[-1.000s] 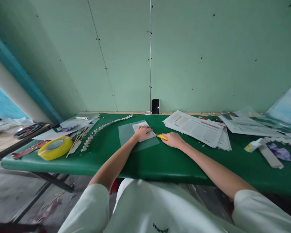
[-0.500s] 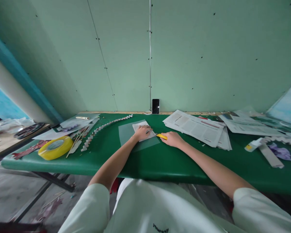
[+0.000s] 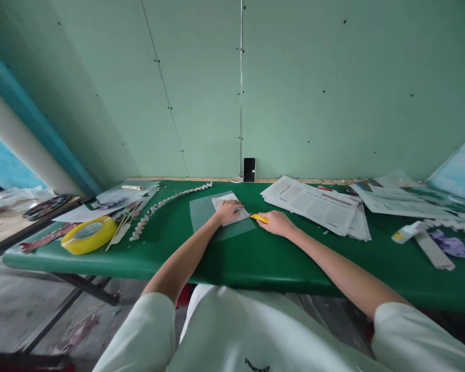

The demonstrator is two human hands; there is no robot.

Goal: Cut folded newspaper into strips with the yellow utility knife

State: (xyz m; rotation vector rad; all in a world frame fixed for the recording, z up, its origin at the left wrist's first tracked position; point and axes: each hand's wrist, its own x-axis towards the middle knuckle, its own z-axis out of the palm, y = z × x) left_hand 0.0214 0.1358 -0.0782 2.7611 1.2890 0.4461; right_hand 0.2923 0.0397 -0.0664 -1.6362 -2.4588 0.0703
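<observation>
My left hand (image 3: 228, 212) lies flat, fingers stretched out, on a small piece of white paper (image 3: 240, 217). Beneath that paper is a larger translucent sheet (image 3: 201, 214) on the green table. My right hand (image 3: 278, 223) is closed around a yellow utility knife (image 3: 260, 218). The knife points left, and its tip is at the right edge of the white paper. Whether the blade touches the paper is too small to tell.
Left lie a roll of yellow tape (image 3: 89, 235), thin sticks (image 3: 122, 222) and a folded paper chain (image 3: 170, 201). To the right are printed sheets (image 3: 310, 204), a glue bottle (image 3: 405, 232) and crumpled purple paper (image 3: 449, 243). A phone (image 3: 249, 170) leans on the wall.
Almost nothing differs. Both hands, the knife and the paper keep their places; the view has only shifted very slightly.
</observation>
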